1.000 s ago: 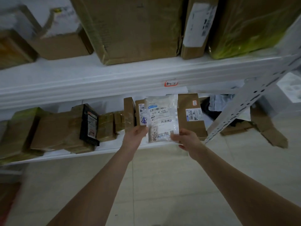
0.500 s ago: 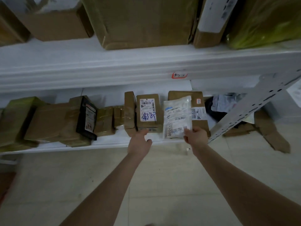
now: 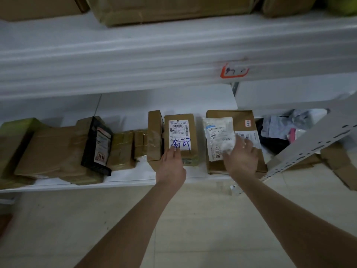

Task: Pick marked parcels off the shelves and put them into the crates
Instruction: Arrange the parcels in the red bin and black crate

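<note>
Upper-shelf cartons (image 3: 173,8) cropped at the top edge; pouch (image 3: 218,136) corner behind the blurred right hand (image 3: 241,159).

Left hand (image 3: 171,167) touches labelled box (image 3: 182,141); right hand (image 3: 241,160) on white pouch (image 3: 217,135).

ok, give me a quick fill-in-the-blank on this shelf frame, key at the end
1. The left hand touches the small box, whose label bears ____ handwriting.
2. The white bag lies on the flat cardboard box, under the ____ hand.
3. The tag on the upper shelf edge has an ____ border.
4. The black pouch stands to the ____ of the small box.

Missing words: blue; right; orange; left.
</note>
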Demonstrator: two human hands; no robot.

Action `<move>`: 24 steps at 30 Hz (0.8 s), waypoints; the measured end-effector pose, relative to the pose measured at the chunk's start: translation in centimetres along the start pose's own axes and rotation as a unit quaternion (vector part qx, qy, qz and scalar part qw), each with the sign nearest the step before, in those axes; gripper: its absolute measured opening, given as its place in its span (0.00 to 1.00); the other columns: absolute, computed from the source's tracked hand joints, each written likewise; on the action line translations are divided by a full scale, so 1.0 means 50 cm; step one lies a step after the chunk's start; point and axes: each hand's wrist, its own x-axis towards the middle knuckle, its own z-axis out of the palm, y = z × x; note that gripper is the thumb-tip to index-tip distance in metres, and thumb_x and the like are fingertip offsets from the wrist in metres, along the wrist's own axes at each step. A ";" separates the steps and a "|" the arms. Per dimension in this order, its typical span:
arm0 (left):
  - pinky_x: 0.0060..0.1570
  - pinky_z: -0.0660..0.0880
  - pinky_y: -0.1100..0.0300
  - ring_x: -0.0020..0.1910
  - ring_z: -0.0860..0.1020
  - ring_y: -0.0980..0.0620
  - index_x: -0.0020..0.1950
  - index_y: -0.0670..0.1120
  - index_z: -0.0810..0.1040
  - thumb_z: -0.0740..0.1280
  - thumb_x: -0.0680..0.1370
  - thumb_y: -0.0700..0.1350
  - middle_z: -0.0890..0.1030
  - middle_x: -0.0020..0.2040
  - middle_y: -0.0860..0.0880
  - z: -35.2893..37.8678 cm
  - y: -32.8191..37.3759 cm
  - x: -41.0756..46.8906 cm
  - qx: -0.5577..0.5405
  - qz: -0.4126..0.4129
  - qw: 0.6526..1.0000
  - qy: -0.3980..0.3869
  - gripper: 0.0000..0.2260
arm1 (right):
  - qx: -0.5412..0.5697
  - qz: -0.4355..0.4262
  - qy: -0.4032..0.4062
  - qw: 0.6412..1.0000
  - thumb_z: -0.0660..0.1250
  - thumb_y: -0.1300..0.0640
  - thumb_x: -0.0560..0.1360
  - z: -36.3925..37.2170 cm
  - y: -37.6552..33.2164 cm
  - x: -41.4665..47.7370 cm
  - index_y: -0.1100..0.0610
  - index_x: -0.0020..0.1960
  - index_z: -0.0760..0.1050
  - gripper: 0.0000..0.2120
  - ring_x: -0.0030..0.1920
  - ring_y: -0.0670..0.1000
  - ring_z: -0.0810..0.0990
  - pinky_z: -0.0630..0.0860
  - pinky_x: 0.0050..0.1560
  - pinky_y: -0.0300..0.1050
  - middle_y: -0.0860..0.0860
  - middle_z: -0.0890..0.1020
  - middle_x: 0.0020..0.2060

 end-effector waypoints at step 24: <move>0.46 0.74 0.57 0.46 0.76 0.47 0.59 0.41 0.74 0.69 0.75 0.46 0.80 0.53 0.44 -0.027 -0.106 0.036 -0.271 -0.250 0.924 0.100 0.16 | -0.182 -0.281 -0.118 0.935 0.60 0.52 0.80 0.095 -0.096 -0.042 0.38 0.77 0.45 0.33 0.76 0.63 0.39 0.40 0.74 0.62 0.51 0.41 0.78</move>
